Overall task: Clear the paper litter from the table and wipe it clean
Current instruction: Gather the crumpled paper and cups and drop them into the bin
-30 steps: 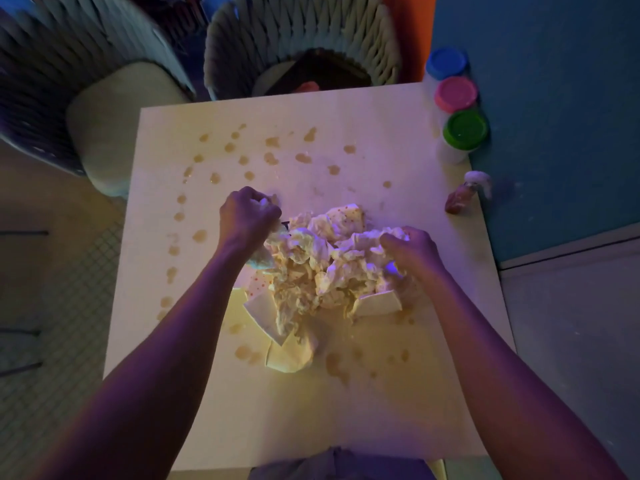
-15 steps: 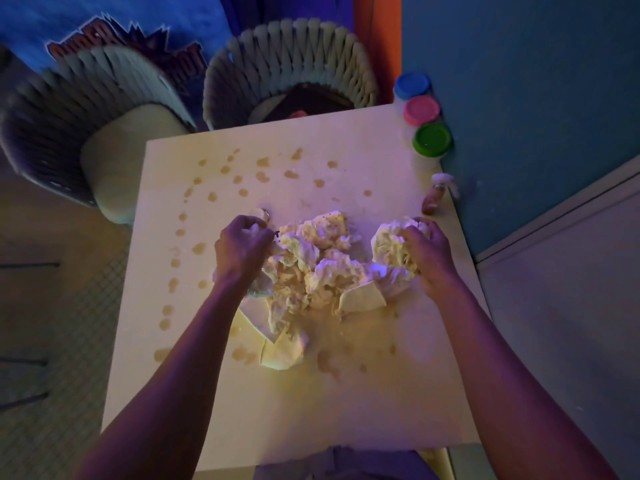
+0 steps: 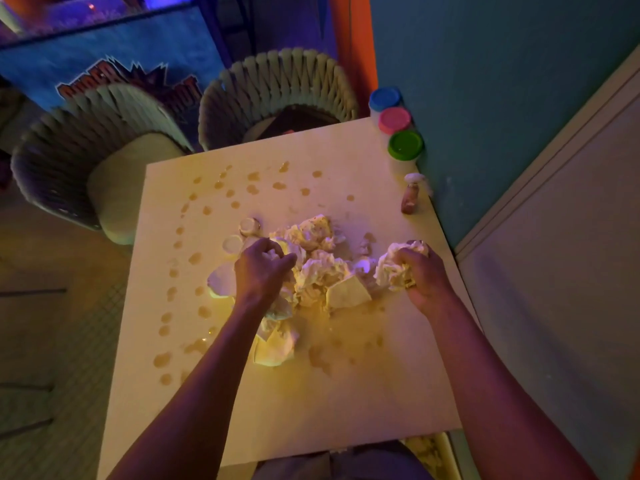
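Most of the crumpled white paper litter [image 3: 320, 271] still lies mid-table on the square pale table [image 3: 346, 393], the left hand [image 3: 263, 268] clutching into it, the right hand [image 3: 420, 275] gripping one separate wad [image 3: 393, 268], brown spots [image 3: 204, 311] unwiped.

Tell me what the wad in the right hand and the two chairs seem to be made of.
Wad: thin crumpled paper, matte, judging by its sharp creases and folds; the right hand grips it. Chairs: woven wicker-like strips, overlapping in bands; natural or plastic, unclear.

Head view looks down, close.
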The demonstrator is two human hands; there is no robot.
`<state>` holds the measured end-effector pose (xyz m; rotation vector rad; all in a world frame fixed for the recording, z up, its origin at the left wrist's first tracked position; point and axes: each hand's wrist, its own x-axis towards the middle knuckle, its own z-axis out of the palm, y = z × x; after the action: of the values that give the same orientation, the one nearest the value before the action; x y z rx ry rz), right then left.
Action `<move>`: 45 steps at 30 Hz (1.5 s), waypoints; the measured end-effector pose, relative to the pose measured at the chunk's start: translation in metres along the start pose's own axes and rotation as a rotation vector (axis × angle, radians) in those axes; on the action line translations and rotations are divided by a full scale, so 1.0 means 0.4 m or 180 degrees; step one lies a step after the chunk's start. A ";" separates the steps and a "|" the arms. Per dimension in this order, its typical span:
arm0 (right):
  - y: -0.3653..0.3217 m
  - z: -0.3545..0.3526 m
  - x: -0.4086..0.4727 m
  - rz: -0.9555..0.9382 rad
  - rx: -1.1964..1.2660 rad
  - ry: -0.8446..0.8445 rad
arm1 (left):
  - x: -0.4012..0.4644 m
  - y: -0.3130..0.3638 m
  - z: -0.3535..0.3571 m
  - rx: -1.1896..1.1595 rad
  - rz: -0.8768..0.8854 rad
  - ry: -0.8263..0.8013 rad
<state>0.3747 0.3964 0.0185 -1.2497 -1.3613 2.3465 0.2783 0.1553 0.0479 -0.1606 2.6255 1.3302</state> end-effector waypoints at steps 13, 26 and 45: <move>0.041 0.015 -0.068 0.0010 -0.0185 0.0360 | 0.027 -0.032 -0.071 0.0014 -0.0047 -0.0076; 0.067 0.071 -0.065 0.0391 -0.0590 0.0380 | 0.053 -0.160 -0.075 0.1507 0.0060 -0.1183; 0.000 0.147 0.139 -0.0277 -0.2721 0.0361 | 0.067 -0.169 -0.075 0.2261 0.0191 -0.0680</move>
<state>0.2966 0.3863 0.0000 -1.4053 -2.4258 1.6058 0.2608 0.0911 0.0062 0.1572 2.7376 0.3355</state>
